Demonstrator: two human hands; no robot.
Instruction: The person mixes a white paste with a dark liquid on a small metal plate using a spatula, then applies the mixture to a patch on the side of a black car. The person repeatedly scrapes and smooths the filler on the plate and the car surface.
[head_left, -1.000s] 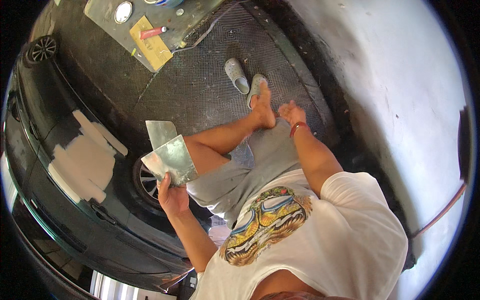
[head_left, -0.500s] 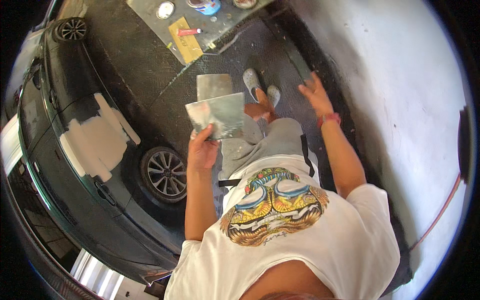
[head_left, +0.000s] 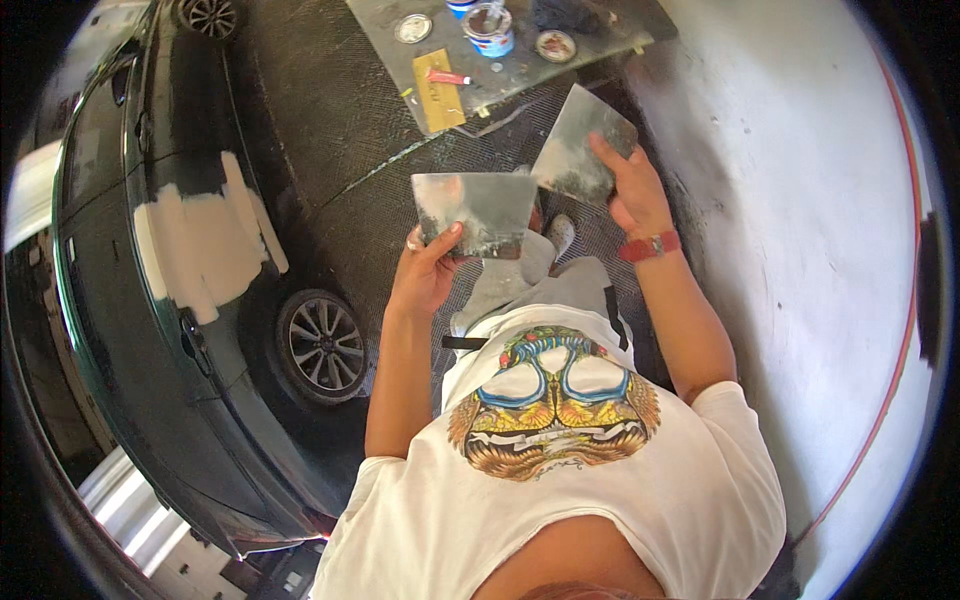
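My left hand (head_left: 428, 262) grips a thin, roughly square metal plate (head_left: 485, 200), its thumb laid over the lower left part. In my right hand (head_left: 635, 195) is a second metal plate (head_left: 580, 145), tilted, with thumb across its face. Both plates look shiny and smudged, and their near corners meet or nearly meet in front of my body. To the left stands a dark car (head_left: 120, 260), with a beige filler patch (head_left: 210, 240) on its side panel above the rear wheel (head_left: 322, 343).
Ahead is a grey work surface (head_left: 385, 25) holding an open can (head_left: 488, 38), a round lid (head_left: 413, 28), another lid (head_left: 556, 46), a red tube (head_left: 448, 77) on a cardboard piece (head_left: 437, 105), and a dark cloth (head_left: 565, 14). A white wall (head_left: 790, 200) rises close on my right.
My right hand, empty before, now holds one of the two plates that were together in my left hand. The left hand has shifted slightly right, and the view has moved toward the work surface.
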